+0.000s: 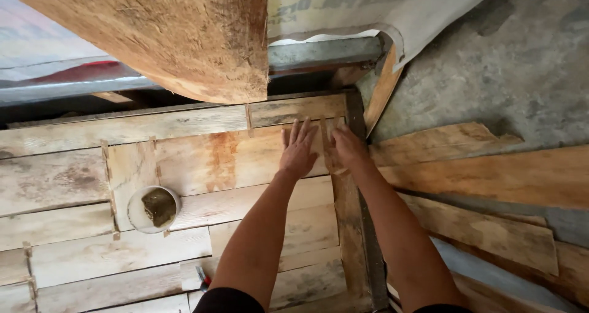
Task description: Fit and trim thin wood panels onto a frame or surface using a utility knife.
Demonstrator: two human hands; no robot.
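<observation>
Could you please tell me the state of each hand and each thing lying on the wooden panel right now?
left hand: open, palm flat on the wooden panel
right hand: resting on the narrow strip, grip unclear
white bowl: upright, holding a brownish lump
wooden panel: lying flat, stained and patched
loose boards: lying overlapped on the concrete

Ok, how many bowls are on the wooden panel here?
1. The bowl sits left of the left hand, on the panel, with a brownish lump inside. The big slab overhead may hide others.
</observation>
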